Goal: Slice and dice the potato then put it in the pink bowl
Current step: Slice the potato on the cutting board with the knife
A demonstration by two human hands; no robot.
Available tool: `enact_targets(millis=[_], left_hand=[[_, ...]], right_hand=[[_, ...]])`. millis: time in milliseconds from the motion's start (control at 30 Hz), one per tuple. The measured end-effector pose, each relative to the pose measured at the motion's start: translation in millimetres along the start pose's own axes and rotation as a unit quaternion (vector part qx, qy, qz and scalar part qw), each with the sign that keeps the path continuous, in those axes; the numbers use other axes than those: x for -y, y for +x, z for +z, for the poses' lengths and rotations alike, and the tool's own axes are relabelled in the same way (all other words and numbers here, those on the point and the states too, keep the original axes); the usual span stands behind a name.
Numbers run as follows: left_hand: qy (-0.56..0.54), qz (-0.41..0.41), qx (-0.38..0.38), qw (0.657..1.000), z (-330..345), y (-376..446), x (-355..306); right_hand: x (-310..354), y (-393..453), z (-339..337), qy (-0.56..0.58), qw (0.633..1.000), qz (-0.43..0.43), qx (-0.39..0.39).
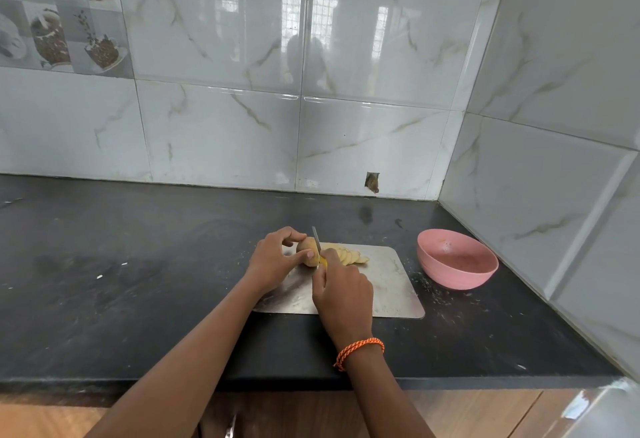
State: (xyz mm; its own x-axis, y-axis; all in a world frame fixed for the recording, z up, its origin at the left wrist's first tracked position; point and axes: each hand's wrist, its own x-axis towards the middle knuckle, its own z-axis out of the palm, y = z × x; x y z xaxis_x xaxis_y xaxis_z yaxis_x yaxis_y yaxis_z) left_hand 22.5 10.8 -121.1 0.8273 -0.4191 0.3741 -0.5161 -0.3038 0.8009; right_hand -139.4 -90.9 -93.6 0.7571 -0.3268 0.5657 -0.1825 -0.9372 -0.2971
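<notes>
While your left hand curls over the uncut end of the potato, thumb and fingertips pinching it so it cannot roll, your right hand is wrapped round the yellow-handled knife, whose blade stands upright against the potato's cut face. That grip keeps your holding fingers just behind the edge, so I judge the slicing is mid-way, with dicing not yet begun. A fan of pale slices lies overlapped just right of the blade, on the steel cutting board. Off the board's right edge, near but apart, sits the pink bowl, apparently empty apart from a few specks, placed handy for your knife hand. An orange braided band circles your right wrist. All this rests on a dark, scuffed stone tabletop in a corner of glossy white marble-pattern tiles.
</notes>
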Motion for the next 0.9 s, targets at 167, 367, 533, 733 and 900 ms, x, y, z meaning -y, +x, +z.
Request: enact_targets(millis=[167, 367, 533, 733, 900], left_hand=[[-0.003, 0.001, -0.001, 1.000, 0, 0, 0], [-0.006, -0.001, -0.004, 1.000, 2, 1, 4], [-0.010, -0.002, -0.005, 1.000, 1, 0, -1], [-0.006, -0.008, -0.004, 1.000, 0, 0, -1], [-0.004, -0.012, -0.005, 1.000, -2, -1, -5]], right_hand=[[0, 1, 0, 0.000, 1.000, -0.003, 0.014], [0, 1, -1, 0.000, 1.000, 0.002, 0.012], [-1, 3, -1, 0.006, 1.000, 0.005, 0.030], [-1, 8, 1, 0.011, 0.999, 0.003, 0.052], [2, 13, 5, 0.000, 0.997, 0.004, 0.073]])
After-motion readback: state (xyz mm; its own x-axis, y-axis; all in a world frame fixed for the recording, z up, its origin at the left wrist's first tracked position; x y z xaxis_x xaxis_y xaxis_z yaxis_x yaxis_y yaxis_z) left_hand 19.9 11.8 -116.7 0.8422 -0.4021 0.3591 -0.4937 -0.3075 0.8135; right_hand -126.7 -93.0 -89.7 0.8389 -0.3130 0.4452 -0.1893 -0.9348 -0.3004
